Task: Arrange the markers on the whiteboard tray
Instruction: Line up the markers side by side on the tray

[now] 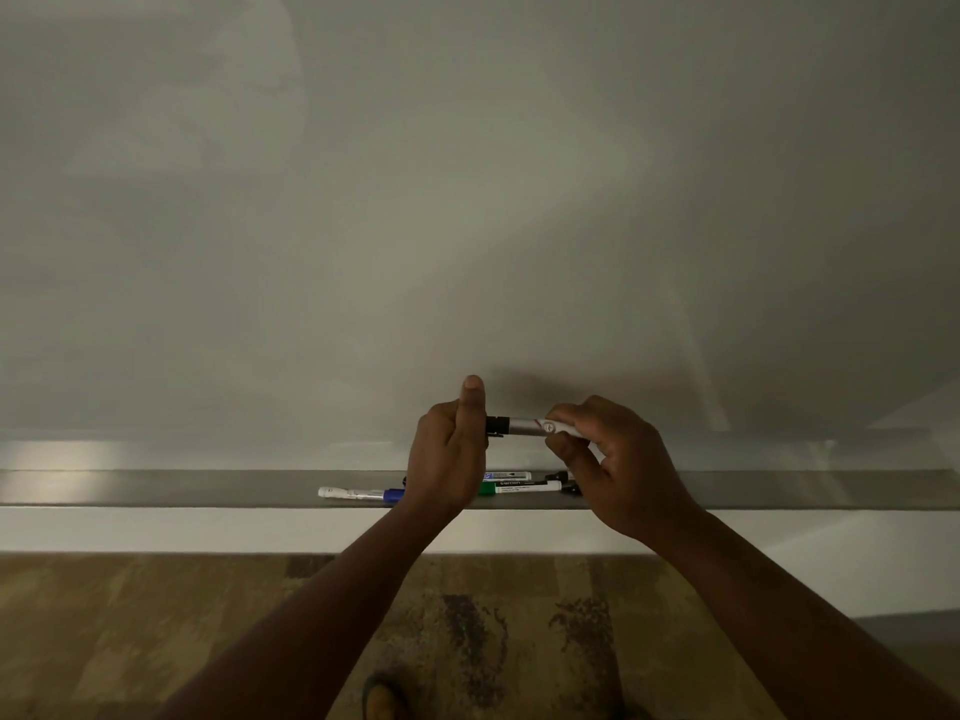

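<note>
Both hands hold one white marker with a black cap [524, 426] level in front of the whiteboard, just above the tray. My left hand [451, 454] is closed around its black cap end, thumb pointing up. My right hand [608, 459] pinches the white barrel end. On the grey metal tray [208, 488] below lie a blue-capped marker [361, 494] to the left, a green-capped marker [519, 487] under my hands, and another white marker [509, 476] behind it. A black cap [558, 475] shows beside my right hand.
The blank whiteboard [467, 200] fills the upper view. Under the tray runs a white ledge [156, 530]. Patterned brown carpet [208, 615] lies below, with my sandalled foot [384, 698] at the bottom edge.
</note>
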